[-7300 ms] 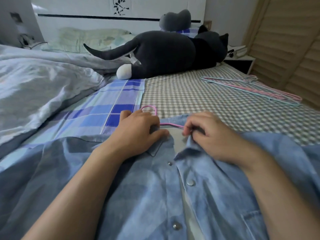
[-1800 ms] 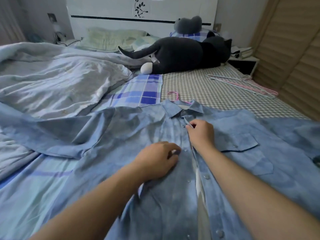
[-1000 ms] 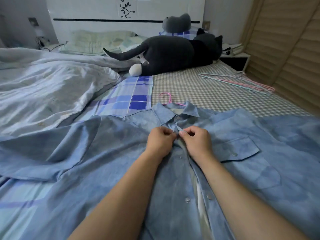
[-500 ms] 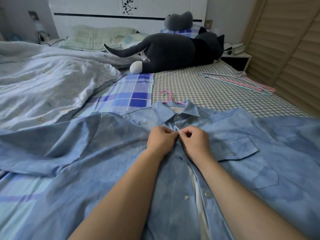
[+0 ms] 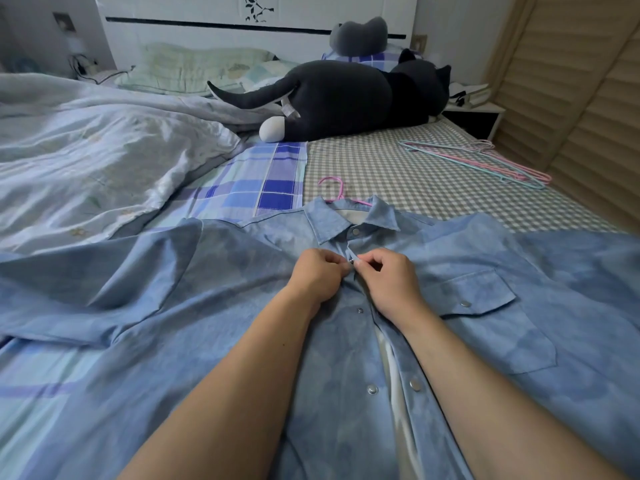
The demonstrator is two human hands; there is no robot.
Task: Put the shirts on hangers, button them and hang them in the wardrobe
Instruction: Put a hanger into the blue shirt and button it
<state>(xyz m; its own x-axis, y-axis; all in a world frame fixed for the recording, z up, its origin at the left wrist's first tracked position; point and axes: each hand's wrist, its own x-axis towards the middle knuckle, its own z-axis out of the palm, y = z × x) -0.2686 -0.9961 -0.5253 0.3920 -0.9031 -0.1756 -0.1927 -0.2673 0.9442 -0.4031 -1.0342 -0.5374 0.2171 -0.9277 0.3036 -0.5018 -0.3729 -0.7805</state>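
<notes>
The blue shirt (image 5: 214, 306) is lying flat on the bed (image 5: 398, 174), its long axis running away from the person and its collar pointing toward the headboard (image 5: 194, 15), with the pink hanger (image 5: 334, 188) hook showing above the collar. The left hand (image 5: 317, 275) and right hand (image 5: 389, 278) are touching, both pinching the placket at the second snap. Compared with half a second ago, they are staying at the same snap.

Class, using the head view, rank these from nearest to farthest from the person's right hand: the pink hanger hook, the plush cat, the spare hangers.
From the right hand:
1. Pink hanger hook, just beyond the shirt collar.
2. Spare hangers, far right on the checked sheet.
3. Plush cat, by the headboard.
</notes>
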